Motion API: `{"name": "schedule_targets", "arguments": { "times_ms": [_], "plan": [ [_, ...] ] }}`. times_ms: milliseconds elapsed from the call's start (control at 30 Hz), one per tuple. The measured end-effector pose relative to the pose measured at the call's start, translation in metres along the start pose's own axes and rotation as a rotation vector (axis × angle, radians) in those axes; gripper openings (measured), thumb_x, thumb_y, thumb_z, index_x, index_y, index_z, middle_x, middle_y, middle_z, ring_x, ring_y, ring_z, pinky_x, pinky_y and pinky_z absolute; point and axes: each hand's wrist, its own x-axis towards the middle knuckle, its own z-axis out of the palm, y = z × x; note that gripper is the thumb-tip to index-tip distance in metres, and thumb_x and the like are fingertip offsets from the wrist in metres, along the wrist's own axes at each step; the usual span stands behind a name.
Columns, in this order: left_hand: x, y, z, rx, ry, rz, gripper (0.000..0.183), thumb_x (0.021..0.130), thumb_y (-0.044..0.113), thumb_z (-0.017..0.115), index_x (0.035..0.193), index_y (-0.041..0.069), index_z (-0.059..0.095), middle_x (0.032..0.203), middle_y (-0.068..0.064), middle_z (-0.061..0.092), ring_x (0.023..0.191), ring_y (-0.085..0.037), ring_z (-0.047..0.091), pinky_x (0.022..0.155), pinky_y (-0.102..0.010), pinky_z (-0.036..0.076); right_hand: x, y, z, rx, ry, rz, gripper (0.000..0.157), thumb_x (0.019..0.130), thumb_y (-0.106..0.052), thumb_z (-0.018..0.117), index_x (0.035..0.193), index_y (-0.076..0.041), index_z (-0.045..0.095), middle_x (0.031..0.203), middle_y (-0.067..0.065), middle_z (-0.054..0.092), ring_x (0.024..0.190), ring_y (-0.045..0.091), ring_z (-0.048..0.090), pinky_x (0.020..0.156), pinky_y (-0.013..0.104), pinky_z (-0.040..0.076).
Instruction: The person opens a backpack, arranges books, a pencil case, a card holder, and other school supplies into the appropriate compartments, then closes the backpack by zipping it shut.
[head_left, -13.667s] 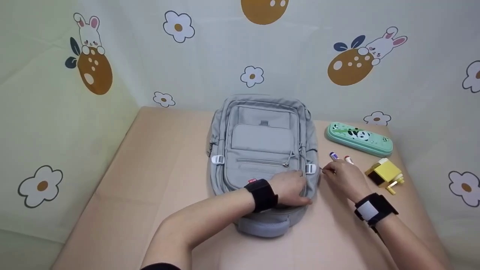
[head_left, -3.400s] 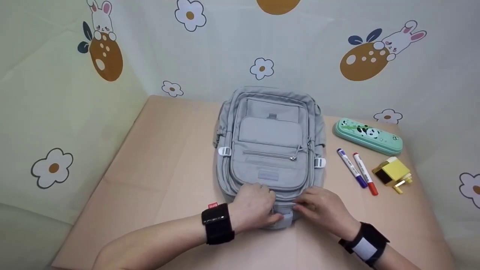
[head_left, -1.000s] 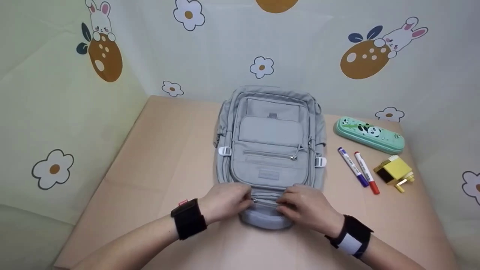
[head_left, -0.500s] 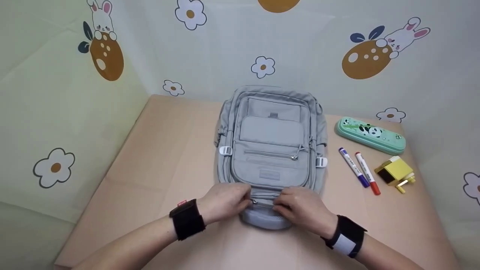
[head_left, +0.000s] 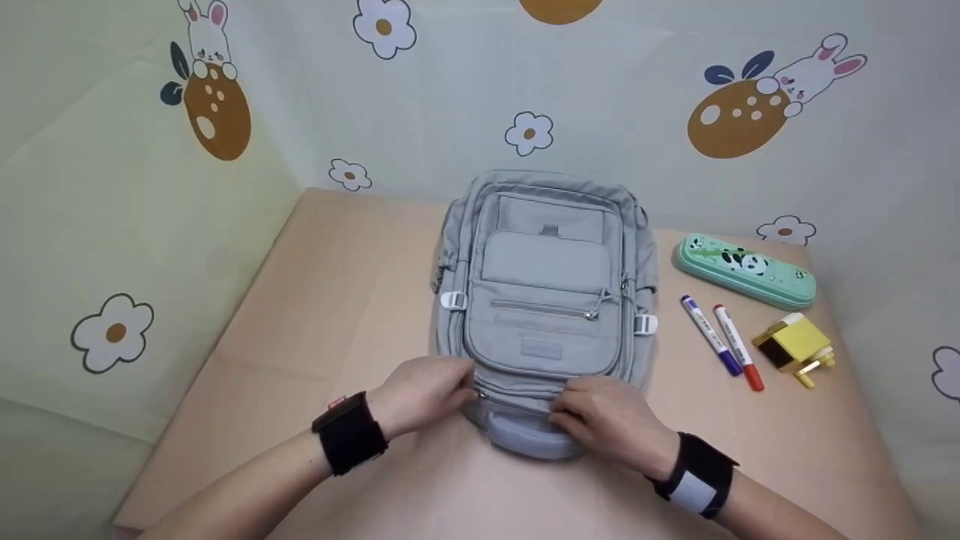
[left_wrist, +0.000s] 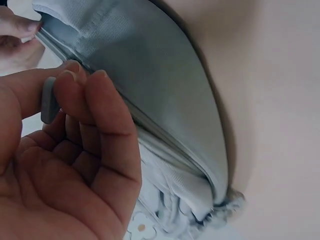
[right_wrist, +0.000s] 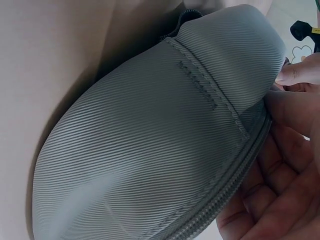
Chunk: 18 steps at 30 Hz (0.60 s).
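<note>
A grey backpack [head_left: 551,259] lies front side up on the table, its padded top end towards me. At that end my left hand [head_left: 424,394] pinches a grey zipper pull [left_wrist: 48,100] between thumb and curled fingers, at the left corner of the bag. My right hand [head_left: 615,416] pinches the bag's edge by the zipper track [right_wrist: 215,205], just right of the middle. Close beside those fingertips is the padded grey handle [head_left: 532,439]. The zipper teeth run between the two hands; the right fingertips are partly hidden by fabric.
Right of the backpack lie a purple-capped marker [head_left: 711,335] and a red-capped marker [head_left: 739,346]. Beside them sits a yellow box with a crank handle [head_left: 795,345]. Behind is a green panda pencil case [head_left: 746,271]. A patterned cloth wall [head_left: 435,112] closes off the back.
My left hand has drawn the zipper pull leftward to the corner. Both hands earlier met nearer the bag's right side; the right hand left that side, uncovering the markers, and now stays nearly still.
</note>
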Motion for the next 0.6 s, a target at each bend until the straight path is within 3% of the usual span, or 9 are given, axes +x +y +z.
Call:
{"name": "schedule_targets", "arguments": {
  "times_ms": [200,333,600],
  "plan": [
    [-0.004,-0.013,-0.006,-0.014,0.017,-0.049,0.012,0.094,0.017,0.073,0.092,0.016,0.061,0.080,0.006,0.060,0.073,-0.013,0.059,0.068,-0.037,0.052,0.000,0.000,-0.001,0.004,-0.016,0.015,0.005,0.088,-0.026,0.081,0.088,-0.023,0.077,0.082,-0.013,0.065,0.073,0.007,0.062,0.066,0.031,0.052],
    [-0.003,-0.017,-0.009,-0.016,0.011,-0.077,0.015,0.094,0.016,0.073,0.087,0.016,0.060,0.077,0.006,0.058,0.071,-0.013,0.056,0.066,-0.037,0.051,0.000,-0.001,-0.002,0.015,-0.028,0.026,0.005,0.088,-0.025,0.081,0.088,-0.023,0.077,0.082,-0.014,0.065,0.073,0.007,0.062,0.067,0.031,0.052],
    [-0.006,-0.018,-0.010,-0.016,0.005,-0.073,0.018,0.093,0.014,0.073,0.084,0.016,0.058,0.074,0.006,0.056,0.068,-0.012,0.053,0.063,-0.035,0.049,0.003,-0.002,-0.003,0.032,-0.048,0.049,0.004,0.087,-0.025,0.081,0.088,-0.023,0.078,0.081,-0.014,0.065,0.073,0.006,0.062,0.065,0.031,0.052]
  ]
}}
